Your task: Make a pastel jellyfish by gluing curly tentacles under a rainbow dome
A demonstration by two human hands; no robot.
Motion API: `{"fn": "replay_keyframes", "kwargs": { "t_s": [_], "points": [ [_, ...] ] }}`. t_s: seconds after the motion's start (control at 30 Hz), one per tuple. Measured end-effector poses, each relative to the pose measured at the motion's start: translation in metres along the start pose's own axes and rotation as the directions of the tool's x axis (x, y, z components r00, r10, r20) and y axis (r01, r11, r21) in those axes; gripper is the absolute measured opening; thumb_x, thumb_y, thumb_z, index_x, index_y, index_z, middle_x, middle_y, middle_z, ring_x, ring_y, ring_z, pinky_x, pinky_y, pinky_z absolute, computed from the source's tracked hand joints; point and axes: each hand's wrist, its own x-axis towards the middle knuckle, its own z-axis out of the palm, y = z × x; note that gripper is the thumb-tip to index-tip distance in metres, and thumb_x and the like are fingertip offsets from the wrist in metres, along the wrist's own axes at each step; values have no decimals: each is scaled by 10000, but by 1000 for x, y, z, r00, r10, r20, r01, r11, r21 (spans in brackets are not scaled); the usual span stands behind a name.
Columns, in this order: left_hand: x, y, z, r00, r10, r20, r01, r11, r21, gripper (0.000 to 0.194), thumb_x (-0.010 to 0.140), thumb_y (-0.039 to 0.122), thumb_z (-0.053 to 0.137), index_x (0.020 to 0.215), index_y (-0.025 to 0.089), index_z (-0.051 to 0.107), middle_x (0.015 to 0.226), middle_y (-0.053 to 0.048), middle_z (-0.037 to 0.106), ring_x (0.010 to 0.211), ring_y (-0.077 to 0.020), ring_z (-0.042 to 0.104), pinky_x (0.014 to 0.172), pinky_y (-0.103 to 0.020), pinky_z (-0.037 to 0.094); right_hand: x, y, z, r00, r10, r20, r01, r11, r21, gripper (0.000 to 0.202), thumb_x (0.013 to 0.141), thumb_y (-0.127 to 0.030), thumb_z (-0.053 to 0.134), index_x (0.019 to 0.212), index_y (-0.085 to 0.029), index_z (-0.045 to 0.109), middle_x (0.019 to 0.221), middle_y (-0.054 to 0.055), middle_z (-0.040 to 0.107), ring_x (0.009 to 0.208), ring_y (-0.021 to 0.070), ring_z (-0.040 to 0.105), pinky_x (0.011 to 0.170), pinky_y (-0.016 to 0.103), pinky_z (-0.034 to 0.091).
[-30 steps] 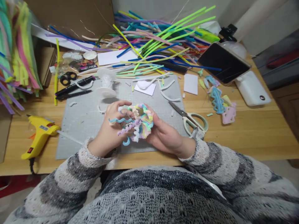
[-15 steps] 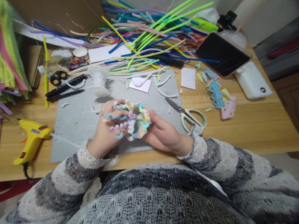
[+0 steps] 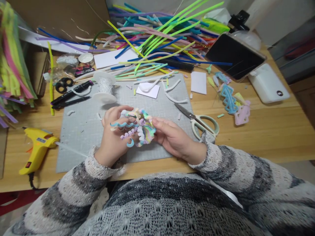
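Between my hands, above the grey cutting mat (image 3: 78, 131), is a pastel pipe-cleaner craft piece (image 3: 147, 133) with a striped, fan-like body and curly strands in blue, lilac and white. My left hand (image 3: 112, 137) is curled around its left side, and the strands hang over the fingers. Some of those fingertips are hidden behind the piece. On the right edge, my right hand (image 3: 172, 137) pinches it between thumb and fingers. Scissors (image 3: 197, 119) with pale handles lie just beyond my right hand. A white spool of clear thread (image 3: 103, 87) stands past my left hand.
A yellow glue gun (image 3: 38, 149) lies at the left, its glue stick over the mat. Many coloured pipe cleaners (image 3: 157, 39) are heaped at the back. Black markers (image 3: 71, 93) lie at the back left. At the right are a phone (image 3: 235, 55) and a white power bank (image 3: 269, 83).
My right thumb and fingers have shifted left and closed further over the right edge of the craft piece, which has turned slightly. My left hand keeps its hold.
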Motion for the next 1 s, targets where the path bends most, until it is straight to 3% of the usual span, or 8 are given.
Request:
{"fn": "replay_keyframes", "kwargs": {
  "t_s": [0.13, 0.37, 0.53, 0.7, 1.0],
  "points": [
    [0, -6, 6, 995, 25, -96, -26, 1000, -9, 121, 750, 324, 673, 824, 229, 677, 1164, -67, 652, 1107, -306, 547, 997, -547, 392, 2, -1, 0, 1000, 6, 4, -6, 999, 40, 224, 780, -303, 718, 986, -216, 725, 976, 18, 728, 857, 119, 623, 823, 265, 503],
    [2, -10, 7, 994, 21, -106, -22, 1000, -9, 143, 721, 295, 713, 842, 222, 690, 1142, -75, 651, 1103, -307, 549, 996, -532, 403, 3, -3, -3, 999, 28, -41, -25, 996, 90, 230, 725, -279, 757, 943, -217, 721, 951, 21, 734, 835, 142, 633, 831, 319, 515],
    [3, -14, 9, 996, -47, -74, 45, 998, -33, 194, 708, 321, 730, 864, 207, 712, 1163, -87, 654, 1134, -329, 536, 1024, -559, 385, 3, -3, -4, 997, 38, -71, -30, 993, 115, 220, 723, -253, 760, 932, -205, 713, 912, 11, 731, 841, 133, 635, 822, 305, 511],
    [4, -14, 8, 999, -36, -30, 35, 999, -11, 193, 738, 318, 715, 888, 197, 709, 1169, -83, 650, 1140, -322, 529, 1027, -561, 386, 5, -3, -4, 996, 45, -73, -33, 988, 149, 229, 710, -224, 767, 930, -192, 715, 889, 9, 733, 842, 127, 638, 805, 285, 513],
    [5, -14, 8, 999, -16, -46, 15, 1000, -27, 182, 708, 331, 706, 844, 211, 725, 1131, -97, 665, 1090, -312, 551, 992, -542, 406, 4, -3, -4, 996, 49, -72, -37, 987, 156, 264, 711, -202, 764, 969, -186, 713, 896, 11, 733, 827, 117, 638, 766, 256, 518]
  ]
}}
